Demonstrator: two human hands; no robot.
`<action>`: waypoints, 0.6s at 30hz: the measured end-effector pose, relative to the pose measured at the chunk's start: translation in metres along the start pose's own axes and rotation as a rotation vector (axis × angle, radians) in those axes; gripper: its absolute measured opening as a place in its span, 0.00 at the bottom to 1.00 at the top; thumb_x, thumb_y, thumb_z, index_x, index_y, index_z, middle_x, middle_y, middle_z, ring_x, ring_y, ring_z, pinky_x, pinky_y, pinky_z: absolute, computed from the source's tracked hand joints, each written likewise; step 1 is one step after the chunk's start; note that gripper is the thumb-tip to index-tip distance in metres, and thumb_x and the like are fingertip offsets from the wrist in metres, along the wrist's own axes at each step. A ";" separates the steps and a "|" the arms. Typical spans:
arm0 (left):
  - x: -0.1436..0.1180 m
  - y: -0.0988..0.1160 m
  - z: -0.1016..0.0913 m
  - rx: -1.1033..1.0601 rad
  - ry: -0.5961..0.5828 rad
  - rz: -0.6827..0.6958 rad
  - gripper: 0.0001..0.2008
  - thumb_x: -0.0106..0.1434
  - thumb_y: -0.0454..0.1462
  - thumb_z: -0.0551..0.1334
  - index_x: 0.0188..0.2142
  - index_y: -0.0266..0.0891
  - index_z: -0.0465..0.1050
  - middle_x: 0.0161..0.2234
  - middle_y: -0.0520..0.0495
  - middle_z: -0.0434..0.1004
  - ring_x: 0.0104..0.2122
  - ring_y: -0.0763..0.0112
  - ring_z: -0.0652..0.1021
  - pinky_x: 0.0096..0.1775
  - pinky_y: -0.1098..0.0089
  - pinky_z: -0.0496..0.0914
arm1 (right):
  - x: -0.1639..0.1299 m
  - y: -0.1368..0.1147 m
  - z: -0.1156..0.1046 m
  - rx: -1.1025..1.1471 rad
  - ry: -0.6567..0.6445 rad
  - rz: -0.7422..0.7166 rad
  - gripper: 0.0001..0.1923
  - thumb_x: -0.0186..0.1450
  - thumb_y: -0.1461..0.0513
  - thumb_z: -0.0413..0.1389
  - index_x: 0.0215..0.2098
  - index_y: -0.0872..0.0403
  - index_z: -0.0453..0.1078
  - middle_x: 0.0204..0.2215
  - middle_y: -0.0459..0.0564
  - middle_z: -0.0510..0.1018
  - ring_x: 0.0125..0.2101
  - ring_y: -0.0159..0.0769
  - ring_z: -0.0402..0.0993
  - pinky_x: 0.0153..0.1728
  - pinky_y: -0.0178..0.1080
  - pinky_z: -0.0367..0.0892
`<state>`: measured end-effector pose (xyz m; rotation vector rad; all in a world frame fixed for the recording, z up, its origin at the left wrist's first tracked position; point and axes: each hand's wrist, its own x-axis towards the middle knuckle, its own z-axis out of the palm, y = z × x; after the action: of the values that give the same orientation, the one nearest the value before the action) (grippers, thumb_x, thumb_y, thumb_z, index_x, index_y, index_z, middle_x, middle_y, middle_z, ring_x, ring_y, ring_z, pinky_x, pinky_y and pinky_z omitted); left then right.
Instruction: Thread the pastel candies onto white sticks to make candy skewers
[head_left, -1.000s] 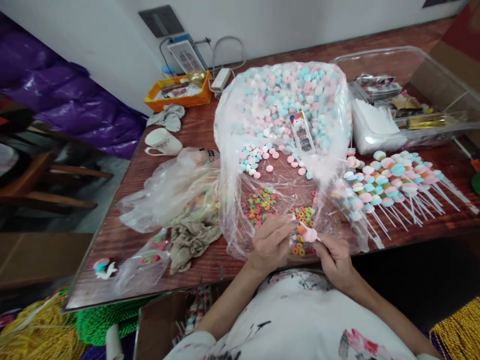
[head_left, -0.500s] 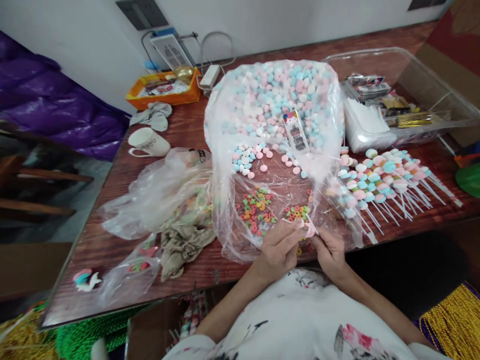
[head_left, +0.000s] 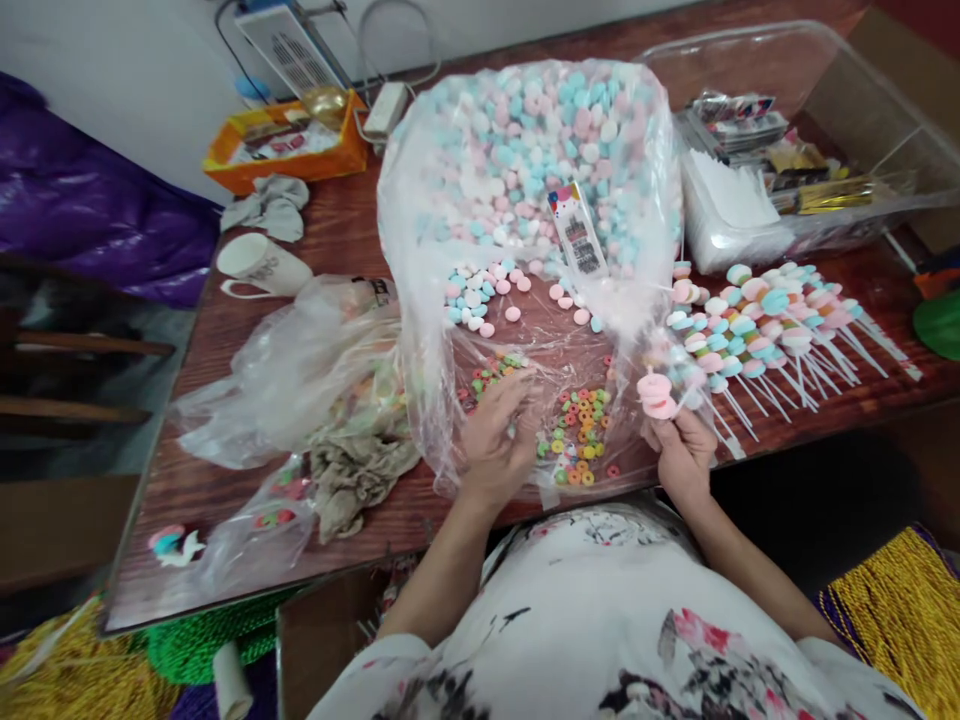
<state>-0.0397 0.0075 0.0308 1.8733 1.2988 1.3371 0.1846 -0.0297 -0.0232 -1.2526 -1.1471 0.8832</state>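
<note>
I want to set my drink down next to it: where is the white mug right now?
In the head view the white mug lies on its side at the table's far left, just below the crumpled grey cloth and above the empty clear plastic bag.

A big candy bag (head_left: 525, 180) fills the desk's (head_left: 225, 470) middle, blocking reach to the far side. Skewers (head_left: 765, 330) crowd the right, crumpled plastic (head_left: 300, 370) the left. Bare desk shows only at the near left edge.
</note>
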 end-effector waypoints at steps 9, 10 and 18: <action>-0.014 -0.006 0.007 0.317 -0.329 0.033 0.07 0.64 0.36 0.61 0.40 0.41 0.78 0.35 0.45 0.78 0.37 0.65 0.76 0.41 0.64 0.70 | -0.006 0.000 0.001 0.111 0.029 0.066 0.12 0.68 0.58 0.55 0.28 0.54 0.71 0.20 0.42 0.68 0.22 0.29 0.63 0.25 0.34 0.59; -0.012 -0.008 0.009 0.375 -0.337 0.034 0.07 0.64 0.37 0.61 0.40 0.41 0.77 0.35 0.44 0.77 0.37 0.64 0.75 0.42 0.63 0.69 | -0.006 0.000 0.001 0.105 0.021 0.068 0.12 0.68 0.59 0.55 0.27 0.54 0.70 0.20 0.42 0.68 0.22 0.30 0.63 0.25 0.34 0.60; 0.003 -0.022 0.030 0.609 -0.448 0.003 0.10 0.61 0.35 0.63 0.43 0.39 0.76 0.37 0.43 0.73 0.41 0.59 0.71 0.44 0.59 0.68 | -0.007 -0.004 0.000 -0.023 -0.090 -0.064 0.10 0.67 0.62 0.55 0.29 0.55 0.74 0.19 0.42 0.70 0.21 0.28 0.64 0.25 0.32 0.61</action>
<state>-0.0212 0.0237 0.0020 2.3838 1.5508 0.4776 0.1829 -0.0371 -0.0208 -1.1982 -1.2657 0.8877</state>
